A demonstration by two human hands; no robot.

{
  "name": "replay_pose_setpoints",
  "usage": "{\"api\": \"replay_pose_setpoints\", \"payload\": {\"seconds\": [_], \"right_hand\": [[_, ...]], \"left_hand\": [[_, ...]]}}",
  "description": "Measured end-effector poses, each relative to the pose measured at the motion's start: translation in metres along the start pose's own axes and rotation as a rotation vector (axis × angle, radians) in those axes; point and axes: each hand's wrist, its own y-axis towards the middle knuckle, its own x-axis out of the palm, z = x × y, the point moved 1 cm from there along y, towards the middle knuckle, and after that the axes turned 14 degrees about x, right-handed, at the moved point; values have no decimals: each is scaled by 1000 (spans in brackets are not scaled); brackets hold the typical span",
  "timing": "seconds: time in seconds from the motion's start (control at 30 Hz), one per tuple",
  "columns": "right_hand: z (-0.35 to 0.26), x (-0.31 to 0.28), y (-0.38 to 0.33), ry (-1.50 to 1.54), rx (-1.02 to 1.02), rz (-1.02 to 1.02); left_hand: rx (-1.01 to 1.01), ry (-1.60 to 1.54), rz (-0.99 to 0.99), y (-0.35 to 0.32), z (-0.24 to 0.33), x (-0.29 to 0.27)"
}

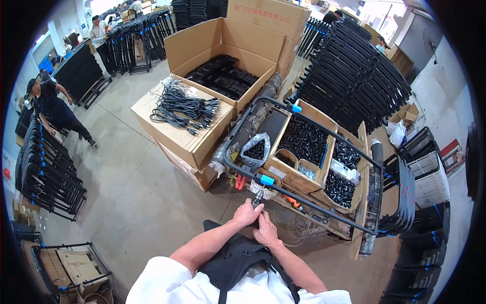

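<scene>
A black tubular metal frame [309, 200] with blue clips lies across open cardboard boxes in front of me. Its near rail runs just beyond my hands. My left hand [246, 213] is closed around a short black stub [256, 199] that hangs down from the rail below a blue clip [267, 180]. My right hand [266, 231] sits just under it, fingers curled on the lower part of the same stub. Both forearms come in from the lower edge over a black apron strap.
Open boxes of small black parts [304, 142] and a plastic bag [254, 149] sit under the frame. A carton topped with black cables [182, 106] stands to the left. Stacked black frames [354, 76] fill the right and left [45, 172]. Other people stand far left.
</scene>
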Motion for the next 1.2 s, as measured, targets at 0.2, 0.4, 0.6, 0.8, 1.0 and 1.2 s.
{"api": "replay_pose_setpoints", "payload": {"seconds": [0.2, 0.4, 0.6, 0.8, 1.0, 1.2], "right_hand": [[0, 9, 0, -39, 38, -3], [-1, 16, -5, -67, 95, -4], [-4, 15, -14, -64, 21, 88], [23, 28, -37, -100, 104, -15], [74, -6, -105, 48, 369, 182], [172, -70, -121, 160, 779, 440]], "left_hand": [[16, -27, -9, -4, -11, 1], [24, -32, -33, -9, -14, -2], [65, -112, -11, -13, -18, -2], [101, -194, -168, -23, -57, 30], [370, 133, -672, -4, 7, 63], [776, 62, -687, 37, 124, 82]]}}
